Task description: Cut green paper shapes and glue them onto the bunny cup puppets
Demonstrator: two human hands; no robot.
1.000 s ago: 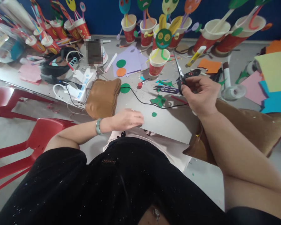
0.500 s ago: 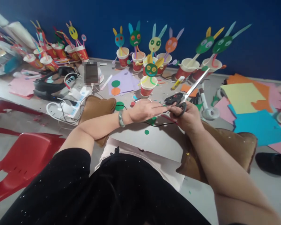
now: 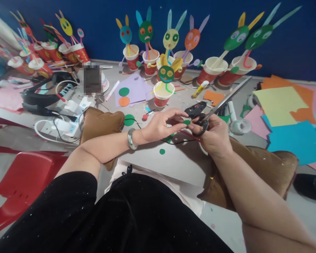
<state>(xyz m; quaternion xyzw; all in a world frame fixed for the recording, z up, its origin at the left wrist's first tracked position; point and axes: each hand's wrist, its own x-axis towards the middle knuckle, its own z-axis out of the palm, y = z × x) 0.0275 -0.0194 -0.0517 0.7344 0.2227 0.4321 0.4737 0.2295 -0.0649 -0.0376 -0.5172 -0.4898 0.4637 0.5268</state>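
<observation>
My left hand (image 3: 160, 125) pinches a small green paper circle (image 3: 186, 122) between its fingertips, close to the fingers of my right hand (image 3: 217, 135). That right hand is closed on a pair of scissors (image 3: 201, 129) with black handles, the blades pointing up and to the right. Just beyond the fingers lies a black plastic object (image 3: 196, 109), whose kind I cannot make out. Another small green circle (image 3: 162, 151) rests on the table below my left hand, with a green paper scrap (image 3: 169, 138) partly under the wrist and fingers.
Paper cups with paper animal figures stand along the blue wall, one cup (image 3: 163, 94) nearer me. Coloured sheets (image 3: 292, 140) lie right, beside a tape roll (image 3: 241, 125). Brown cushions (image 3: 102, 124) lie at the table's front edge. A power strip (image 3: 76, 119) with cables is left.
My left fingers have parted from lying flat against the right hand and now show a green circle in their pinch. The scissors' blades tilt lower to the right; the head view has shifted slightly.
</observation>
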